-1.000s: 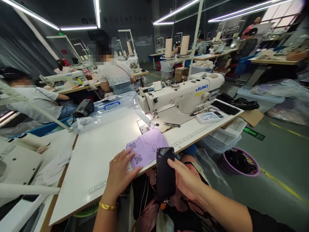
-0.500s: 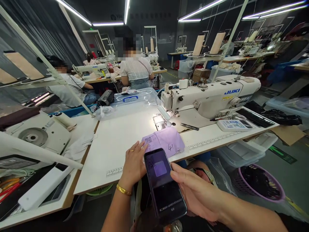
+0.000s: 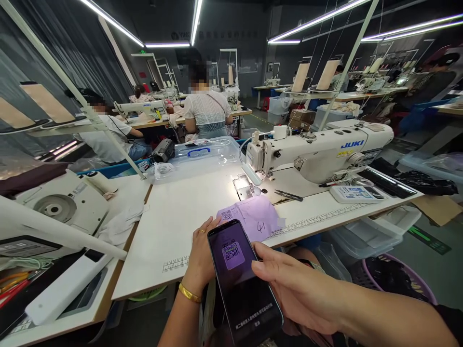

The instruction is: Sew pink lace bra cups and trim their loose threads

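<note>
My right hand (image 3: 289,284) is closed around a black smartphone (image 3: 249,308), its thumb along the screen's right side. On the screen is a camera picture of a QR code over a purple patch, with lines of text lower down. My left hand (image 3: 201,250), wearing a ring and a gold bracelet, has its fingers at the left edge of a purple paper sheet (image 3: 249,214). Its thumb is hidden behind the phone. The sheet carries a printed QR code and a handwritten 41, and lies at the table's front, before the white JUKI sewing machine (image 3: 318,149).
Thread snips (image 3: 289,195) lie beside the needle plate. A white device (image 3: 352,194) rests further right on the table (image 3: 170,217). A clear plastic box (image 3: 217,156) adjoins the far edge. Another machine (image 3: 54,207) stands left. Co-workers (image 3: 208,111) sit ahead.
The phone has shifted slightly left, and its screen now displays the QR code where a plain purple patch was. Both hands keep their hold; the view has moved a little.
</note>
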Action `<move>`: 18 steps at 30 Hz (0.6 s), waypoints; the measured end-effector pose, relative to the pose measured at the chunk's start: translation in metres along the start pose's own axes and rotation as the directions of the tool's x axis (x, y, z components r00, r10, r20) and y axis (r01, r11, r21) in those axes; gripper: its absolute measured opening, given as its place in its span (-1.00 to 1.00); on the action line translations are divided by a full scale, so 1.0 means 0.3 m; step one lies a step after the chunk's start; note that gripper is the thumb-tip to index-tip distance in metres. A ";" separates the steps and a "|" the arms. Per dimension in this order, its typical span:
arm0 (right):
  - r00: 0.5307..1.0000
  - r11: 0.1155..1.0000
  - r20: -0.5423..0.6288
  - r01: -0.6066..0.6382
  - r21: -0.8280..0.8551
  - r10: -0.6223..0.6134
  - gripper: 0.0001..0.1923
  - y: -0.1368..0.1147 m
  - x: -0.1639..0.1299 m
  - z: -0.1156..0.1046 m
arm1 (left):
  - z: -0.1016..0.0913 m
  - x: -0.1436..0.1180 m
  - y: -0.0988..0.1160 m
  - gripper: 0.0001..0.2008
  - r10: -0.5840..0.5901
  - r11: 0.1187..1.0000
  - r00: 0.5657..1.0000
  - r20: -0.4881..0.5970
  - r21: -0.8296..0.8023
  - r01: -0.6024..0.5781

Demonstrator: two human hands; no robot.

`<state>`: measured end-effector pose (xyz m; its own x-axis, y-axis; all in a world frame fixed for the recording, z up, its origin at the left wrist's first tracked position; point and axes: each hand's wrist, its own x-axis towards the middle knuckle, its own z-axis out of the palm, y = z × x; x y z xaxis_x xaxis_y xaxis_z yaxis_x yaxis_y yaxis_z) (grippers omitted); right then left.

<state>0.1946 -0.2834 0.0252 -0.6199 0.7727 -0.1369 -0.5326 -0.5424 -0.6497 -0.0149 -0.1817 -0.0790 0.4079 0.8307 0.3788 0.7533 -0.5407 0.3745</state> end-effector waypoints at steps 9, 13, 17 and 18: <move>0.976 0.995 -0.195 0.093 -0.048 -0.101 -0.45 0.050 -0.003 -0.088 | -0.001 0.020 0.011 -0.47 0.024 0.995 0.998 0.065 0.096 -0.031; 0.942 0.982 -0.275 0.178 -0.067 -0.190 -0.45 0.085 -0.018 -0.147 | 0.013 0.035 0.010 -0.40 0.025 0.982 0.995 0.101 0.186 -0.043; 0.915 0.966 -0.312 0.237 -0.100 -0.256 -0.51 0.108 -0.041 -0.204 | 0.024 0.047 0.006 -0.34 0.026 0.975 0.994 0.102 0.219 -0.048; 0.910 0.963 -0.317 0.248 -0.104 -0.268 -0.52 0.110 -0.047 -0.216 | 0.025 0.049 0.005 -0.34 0.028 0.972 0.994 0.103 0.228 -0.051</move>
<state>0.2231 -0.2908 -0.0429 -0.2387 0.9529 -0.1869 -0.6069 -0.2966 -0.7373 -0.0037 -0.1692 -0.0793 0.4799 0.8245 0.2998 0.8292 -0.5379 0.1520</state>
